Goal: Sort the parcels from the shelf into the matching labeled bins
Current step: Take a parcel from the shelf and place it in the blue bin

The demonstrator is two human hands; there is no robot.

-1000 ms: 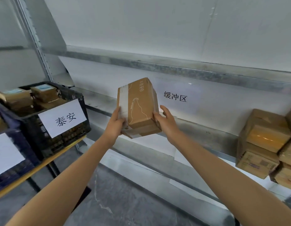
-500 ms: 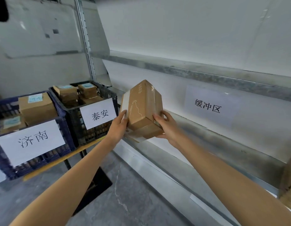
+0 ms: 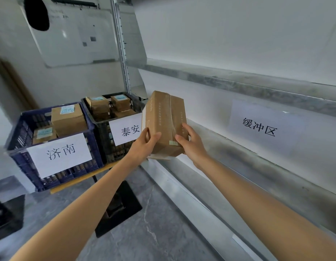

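I hold a brown cardboard parcel [image 3: 164, 121] upright in both hands, in front of the shelf's left end. My left hand [image 3: 144, 144] grips its lower left side and my right hand [image 3: 191, 143] grips its lower right side. A taped seam runs down its facing side. Just left of it stands a black bin [image 3: 103, 127] labelled 泰安 with several parcels inside. Further left is a blue bin [image 3: 22, 147] labelled 济南, also holding parcels.
The metal shelf [image 3: 238, 157] runs along the right, with a paper sign 缓冲区 [image 3: 259, 127] on the wall behind it. Both bins rest on a yellow-edged stand [image 3: 84, 178] with a black base [image 3: 118, 208]. A whiteboard [image 3: 73, 32] hangs behind.
My view has swung left, so the stacked parcels on the shelf's right have left the frame and the blue bin has come in. The parcel has turned and moved toward the bins.
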